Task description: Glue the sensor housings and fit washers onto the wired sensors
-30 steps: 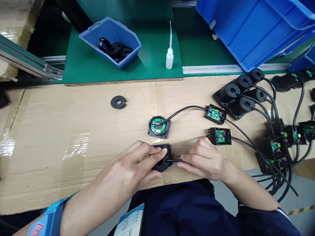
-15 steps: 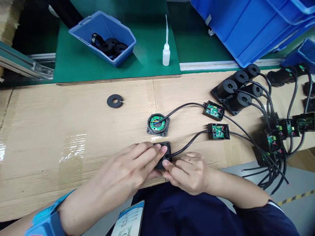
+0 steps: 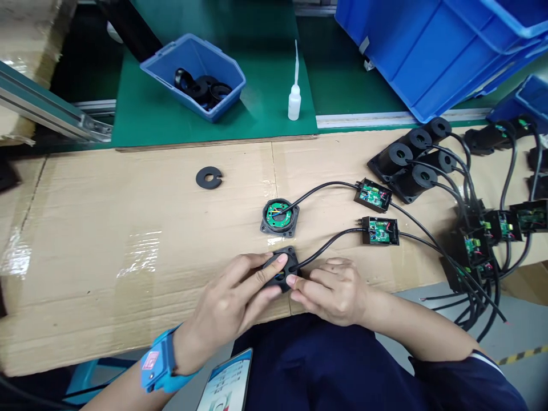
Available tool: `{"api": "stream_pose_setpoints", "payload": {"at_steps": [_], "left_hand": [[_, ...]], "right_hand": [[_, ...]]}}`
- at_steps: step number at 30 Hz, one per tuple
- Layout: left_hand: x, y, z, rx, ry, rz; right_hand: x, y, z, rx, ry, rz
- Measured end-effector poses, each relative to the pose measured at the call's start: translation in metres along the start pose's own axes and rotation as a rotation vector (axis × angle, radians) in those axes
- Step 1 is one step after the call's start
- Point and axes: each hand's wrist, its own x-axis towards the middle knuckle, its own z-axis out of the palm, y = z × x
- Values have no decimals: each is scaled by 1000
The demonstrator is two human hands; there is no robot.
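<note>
Both hands pinch the housing (image 3: 282,268) at lower centre — left hand (image 3: 233,302), right hand (image 3: 334,291) (fingers curled on it). Bin (image 3: 171,60) upper left holds black rings (image 3: 203,91).

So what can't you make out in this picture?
Head view:
Inside of the black housing: covered by the left hand and right hand.
Printed card: cut off by the bottom edge, text too small.
Large blue crate: cut off by the top edge, contents unseen.
</note>
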Motion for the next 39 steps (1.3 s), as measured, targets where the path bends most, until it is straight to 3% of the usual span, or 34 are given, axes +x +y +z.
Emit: {"api": "stream_pose_setpoints", "payload": {"at_steps": [4,9,14,18,21,23,26,28,32,39], "left_hand": [[1,-6,5,-177,34,-131],[6,-7,8,-212,39,-128],[8,-2,3,-226,5,-94],[14,-9,-14,-189,-85,-108],[29,-25,-25,-95,55,-140],[45,-40,-27,-61,100,-82],[69,-61,-22,-166,-31,31],[76,-69,-17,-276,-75,29],[70,-73,-15,-326,-54,35],[63,-82,-25,-387,-141,92]], "right_hand": [[-1,1,2,-32,10,-8],[2,0,-2,-93,43,-23],[11,-4,-13,-91,-91,-47],[15,-2,-21,-68,-177,-71],[21,-3,-28,-69,-253,-83],[27,-3,-33,-69,-297,-89],[37,-1,-38,-46,-352,-103],[43,2,-40,-17,-377,-101],[52,13,-42,55,-414,-116],[66,36,-38,230,-547,-155]]}}
